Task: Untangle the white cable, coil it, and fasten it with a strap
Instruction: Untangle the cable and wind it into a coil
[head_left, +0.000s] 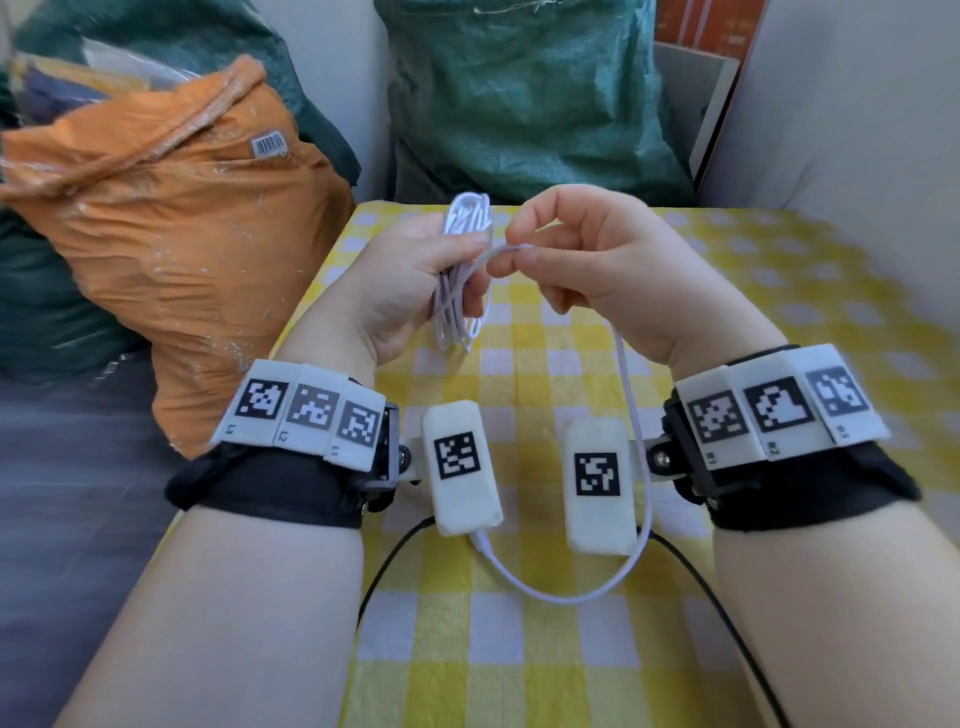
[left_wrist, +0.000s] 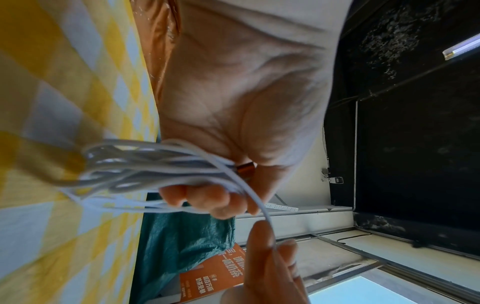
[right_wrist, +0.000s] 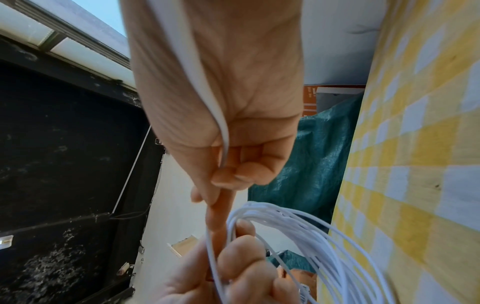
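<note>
Cable (head_left: 464, 270), white: several loops bunched upright in the left hand (head_left: 410, 291), fingers curled round them, above the checked table (head_left: 727, 291). Loose tail pinched by the right hand (head_left: 587, 270) beside the bundle, then trailing down to the table between the wrists. A small copper-coloured piece, possibly a strap (left_wrist: 245, 166), sits against the loops.

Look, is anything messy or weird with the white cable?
Slightly: the white cable isn't fully coiled. The left hand holds the loops, but a loose tail still trails onto the checked table from the right hand.
</note>
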